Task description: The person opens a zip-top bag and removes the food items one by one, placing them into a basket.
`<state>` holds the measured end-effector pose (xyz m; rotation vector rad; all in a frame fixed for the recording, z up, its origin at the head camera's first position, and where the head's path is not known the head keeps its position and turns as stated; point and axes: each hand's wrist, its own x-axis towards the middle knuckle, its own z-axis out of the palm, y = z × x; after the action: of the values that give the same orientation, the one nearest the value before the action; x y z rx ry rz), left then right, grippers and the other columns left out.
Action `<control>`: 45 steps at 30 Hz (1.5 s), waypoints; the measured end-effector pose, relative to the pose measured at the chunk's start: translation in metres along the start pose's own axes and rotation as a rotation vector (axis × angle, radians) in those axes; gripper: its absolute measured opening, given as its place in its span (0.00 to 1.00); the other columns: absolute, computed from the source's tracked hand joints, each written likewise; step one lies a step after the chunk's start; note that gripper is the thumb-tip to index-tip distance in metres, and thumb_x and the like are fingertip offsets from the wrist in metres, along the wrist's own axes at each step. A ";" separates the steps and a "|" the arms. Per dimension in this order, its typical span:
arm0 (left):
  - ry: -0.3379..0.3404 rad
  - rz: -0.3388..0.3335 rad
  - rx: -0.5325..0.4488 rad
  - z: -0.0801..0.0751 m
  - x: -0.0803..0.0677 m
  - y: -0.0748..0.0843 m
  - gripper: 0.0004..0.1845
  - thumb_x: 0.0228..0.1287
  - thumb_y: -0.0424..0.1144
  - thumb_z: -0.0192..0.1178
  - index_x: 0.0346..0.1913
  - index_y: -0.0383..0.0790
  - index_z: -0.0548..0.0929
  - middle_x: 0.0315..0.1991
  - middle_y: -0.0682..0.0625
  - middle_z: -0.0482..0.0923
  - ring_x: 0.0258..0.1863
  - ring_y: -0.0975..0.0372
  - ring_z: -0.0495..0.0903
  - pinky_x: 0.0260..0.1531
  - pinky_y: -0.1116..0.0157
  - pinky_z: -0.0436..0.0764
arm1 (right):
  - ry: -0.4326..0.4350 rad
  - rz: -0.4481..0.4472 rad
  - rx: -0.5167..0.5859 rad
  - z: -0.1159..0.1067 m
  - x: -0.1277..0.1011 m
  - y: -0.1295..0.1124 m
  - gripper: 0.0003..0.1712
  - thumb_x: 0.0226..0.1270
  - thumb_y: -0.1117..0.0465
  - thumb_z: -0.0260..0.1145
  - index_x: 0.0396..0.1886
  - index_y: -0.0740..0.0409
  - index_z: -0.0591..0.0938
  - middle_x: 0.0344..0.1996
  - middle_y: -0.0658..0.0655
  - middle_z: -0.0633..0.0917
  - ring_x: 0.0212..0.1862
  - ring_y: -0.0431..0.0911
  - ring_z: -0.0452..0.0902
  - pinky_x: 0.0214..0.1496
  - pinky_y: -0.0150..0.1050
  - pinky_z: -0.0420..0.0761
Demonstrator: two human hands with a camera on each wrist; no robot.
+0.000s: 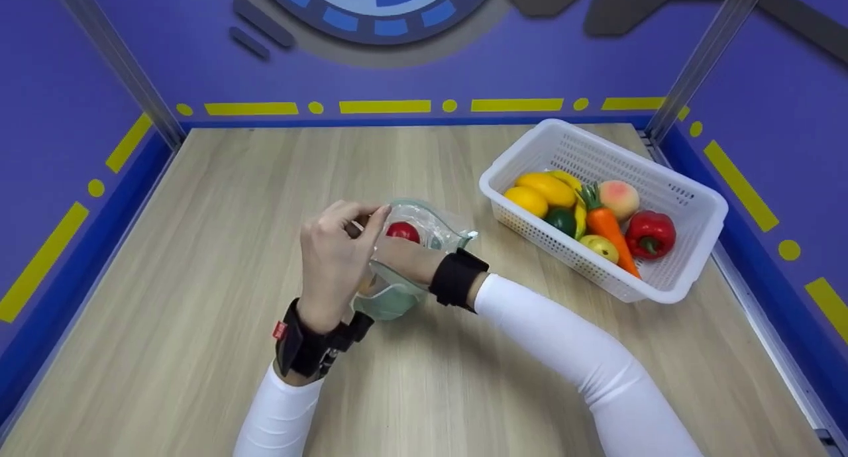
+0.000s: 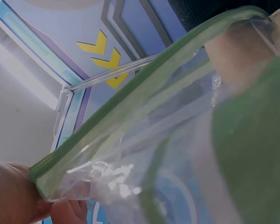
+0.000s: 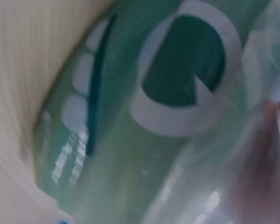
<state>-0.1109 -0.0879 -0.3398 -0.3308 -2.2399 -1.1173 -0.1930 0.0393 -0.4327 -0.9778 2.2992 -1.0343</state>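
A clear zip bag (image 1: 391,303) with a green rim and green printed front stands on the table. My left hand (image 1: 334,261) pinches the bag's rim at its left corner; the left wrist view shows the thumb and fingers (image 2: 70,212) at that green edge. My right hand (image 1: 407,258) reaches into the bag's mouth, and its fingers are hidden there. Beside it, a round red item (image 1: 403,232) shows inside the bag, its kind unclear. In the right wrist view, the bag's printed eye (image 3: 184,60) fills much of the picture, with blurred skin (image 3: 256,182) behind plastic.
A white perforated basket (image 1: 689,265) stands at the right, holding a red bell pepper (image 1: 650,235), a carrot (image 1: 606,230), a peach (image 1: 619,200), a banana (image 1: 580,215) and several other fruits. Blue walls (image 1: 424,79) border the wooden table (image 1: 218,245).
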 end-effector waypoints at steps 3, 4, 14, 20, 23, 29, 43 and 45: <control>-0.012 -0.008 0.001 0.002 0.000 0.000 0.06 0.68 0.36 0.72 0.35 0.35 0.93 0.29 0.45 0.89 0.24 0.59 0.82 0.28 0.70 0.81 | 0.033 -0.003 0.042 -0.001 -0.002 0.005 0.36 0.86 0.47 0.50 0.87 0.47 0.54 0.84 0.47 0.63 0.84 0.40 0.56 0.88 0.41 0.54; -0.015 -0.011 0.002 0.002 -0.001 0.000 0.06 0.68 0.36 0.72 0.35 0.35 0.93 0.29 0.46 0.88 0.24 0.59 0.82 0.28 0.70 0.81 | 0.041 -0.022 -0.006 -0.002 -0.002 0.006 0.36 0.86 0.48 0.49 0.87 0.48 0.54 0.84 0.48 0.62 0.85 0.41 0.54 0.88 0.41 0.53; 0.014 0.003 0.004 0.001 0.001 -0.001 0.06 0.68 0.35 0.72 0.35 0.35 0.93 0.28 0.46 0.88 0.23 0.60 0.83 0.27 0.70 0.80 | -0.012 -0.125 -0.887 -0.024 -0.019 -0.015 0.34 0.79 0.65 0.60 0.81 0.62 0.64 0.78 0.61 0.72 0.76 0.50 0.72 0.79 0.41 0.73; 0.011 -0.023 0.009 -0.002 0.002 -0.001 0.07 0.68 0.37 0.72 0.35 0.36 0.93 0.29 0.46 0.88 0.23 0.60 0.82 0.28 0.72 0.79 | 0.010 -0.137 -0.872 -0.040 -0.046 -0.032 0.22 0.82 0.65 0.57 0.72 0.59 0.75 0.64 0.66 0.81 0.57 0.54 0.83 0.63 0.44 0.86; 0.011 -0.031 0.001 -0.003 0.002 -0.001 0.07 0.69 0.38 0.72 0.36 0.36 0.93 0.29 0.46 0.88 0.24 0.59 0.81 0.29 0.73 0.79 | 0.098 -0.175 -0.802 -0.050 -0.062 -0.040 0.22 0.78 0.59 0.64 0.68 0.56 0.76 0.57 0.65 0.82 0.46 0.55 0.85 0.52 0.46 0.90; 0.008 -0.060 -0.002 -0.005 0.003 -0.001 0.07 0.68 0.38 0.72 0.38 0.36 0.94 0.30 0.45 0.88 0.26 0.58 0.81 0.31 0.75 0.79 | 0.157 -0.130 -0.800 -0.069 -0.097 -0.058 0.43 0.61 0.46 0.81 0.72 0.51 0.72 0.61 0.67 0.80 0.45 0.59 0.86 0.53 0.52 0.90; -0.042 -0.070 -0.025 0.000 -0.002 0.008 0.07 0.67 0.39 0.74 0.38 0.37 0.94 0.30 0.46 0.88 0.25 0.59 0.80 0.31 0.74 0.80 | 0.298 -0.276 -0.467 -0.103 -0.161 -0.059 0.44 0.57 0.44 0.82 0.69 0.54 0.75 0.61 0.59 0.83 0.54 0.51 0.84 0.59 0.47 0.87; -0.044 -0.072 -0.022 0.001 -0.002 0.008 0.07 0.67 0.39 0.74 0.38 0.37 0.94 0.30 0.46 0.88 0.25 0.59 0.80 0.31 0.74 0.79 | 0.330 -0.315 -0.448 -0.103 -0.165 -0.056 0.43 0.57 0.46 0.82 0.69 0.55 0.75 0.61 0.58 0.83 0.55 0.50 0.83 0.59 0.47 0.88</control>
<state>-0.1056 -0.0825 -0.3365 -0.2885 -2.2961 -1.1834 -0.1249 0.1843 -0.3091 -1.4780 2.7870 -0.8601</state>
